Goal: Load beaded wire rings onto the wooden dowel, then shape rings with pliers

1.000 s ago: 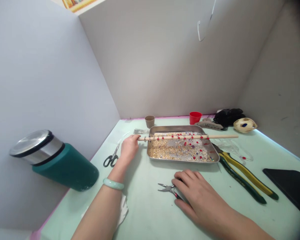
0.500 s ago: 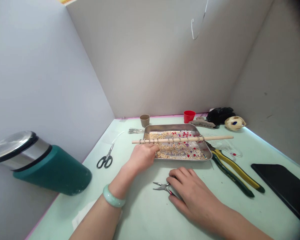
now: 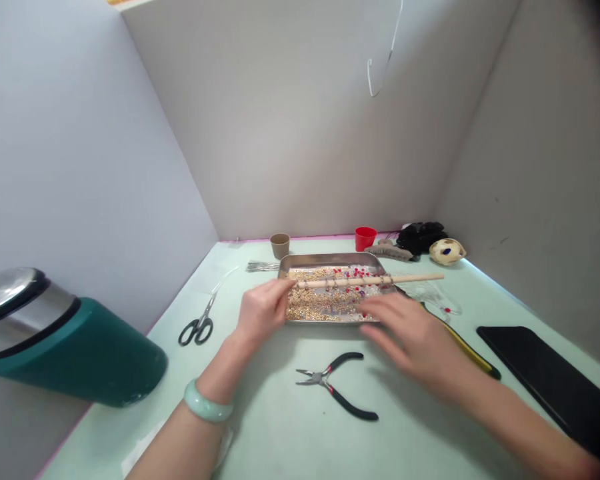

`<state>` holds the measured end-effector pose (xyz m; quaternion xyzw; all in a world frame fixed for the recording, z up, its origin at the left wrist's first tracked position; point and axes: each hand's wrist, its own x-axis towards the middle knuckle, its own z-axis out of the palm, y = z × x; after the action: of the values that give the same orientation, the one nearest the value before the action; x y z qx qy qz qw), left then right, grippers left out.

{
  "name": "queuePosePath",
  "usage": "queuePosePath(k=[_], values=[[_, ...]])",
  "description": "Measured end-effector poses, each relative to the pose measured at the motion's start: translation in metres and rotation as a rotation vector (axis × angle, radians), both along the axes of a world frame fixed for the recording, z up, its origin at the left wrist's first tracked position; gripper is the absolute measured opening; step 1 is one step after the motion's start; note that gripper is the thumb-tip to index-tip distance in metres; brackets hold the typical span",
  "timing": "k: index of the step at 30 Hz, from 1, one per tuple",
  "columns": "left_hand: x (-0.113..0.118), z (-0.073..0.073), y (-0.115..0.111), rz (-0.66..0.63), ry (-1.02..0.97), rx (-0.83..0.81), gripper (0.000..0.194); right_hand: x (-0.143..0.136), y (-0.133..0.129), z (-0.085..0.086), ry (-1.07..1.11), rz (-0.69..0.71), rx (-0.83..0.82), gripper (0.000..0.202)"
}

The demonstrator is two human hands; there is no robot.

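A thin wooden stick (image 3: 350, 282) with small wire rings around it lies across a metal tray (image 3: 330, 257) of gold, red and clear beads. My left hand (image 3: 264, 308), with a pale green bangle at the wrist, pinches the stick's left end. Over the tray's front right edge is my right hand (image 3: 413, 333), fingers apart and holding nothing, slightly blurred. Small black-handled pliers (image 3: 317, 378) lie with their handles spread on the table in front of the tray.
Scissors (image 3: 197, 330) and a green bottle (image 3: 80, 350) are on the left. Behind the tray stand a brown cup (image 3: 280, 246) and a red cup (image 3: 365, 239). Yellow-green pliers (image 3: 473, 352) and a black flat object (image 3: 545, 380) lie at right. A wire hangs above.
My right hand has let go of the small pliers and moved forward to the tray. My left hand has shifted onto the stick's left end. The view has shifted slightly.
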<state>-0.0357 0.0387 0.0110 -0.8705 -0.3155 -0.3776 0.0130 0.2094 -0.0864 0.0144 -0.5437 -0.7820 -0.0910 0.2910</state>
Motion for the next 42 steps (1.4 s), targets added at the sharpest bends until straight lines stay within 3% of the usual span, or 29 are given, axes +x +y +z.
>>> queuePosePath(k=[3, 7, 11, 17, 23, 30, 35, 42], values=[[-0.009, 0.004, 0.007, 0.175, -0.216, -0.05, 0.022, 0.052, 0.023, 0.005, -0.028, -0.194, 0.022, 0.024], [-0.023, 0.003, 0.019, 0.365, -0.517, -0.329, 0.022, 0.102, 0.048, -0.009, -0.068, -0.278, -0.016, 0.029], [-0.034, -0.007, 0.036, 0.402, -0.805, -0.663, 0.024, 0.121, 0.059, -0.024, -0.062, -0.24, -0.091, 0.024], [-0.036, -0.021, 0.056, 0.372, -0.849, -0.889, 0.029, 0.133, 0.072, -0.021, 0.005, -0.132, -0.241, 0.027], [-0.032, -0.018, 0.053, 0.283, -0.688, -0.865, 0.037, 0.139, 0.083, -0.024, 0.017, -0.131, -0.267, 0.034], [-0.029, -0.019, 0.049, 0.341, -0.498, -0.708, 0.03, 0.135, 0.083, -0.032, 0.018, -0.169, -0.205, 0.036], [-0.029, -0.025, 0.052, 0.366, -0.463, -0.725, 0.035, 0.128, 0.085, -0.028, 0.002, -0.137, -0.178, 0.027], [-0.031, -0.026, 0.054, 0.375, -0.436, -0.742, 0.037, 0.124, 0.091, -0.03, -0.014, -0.119, -0.116, 0.03]])
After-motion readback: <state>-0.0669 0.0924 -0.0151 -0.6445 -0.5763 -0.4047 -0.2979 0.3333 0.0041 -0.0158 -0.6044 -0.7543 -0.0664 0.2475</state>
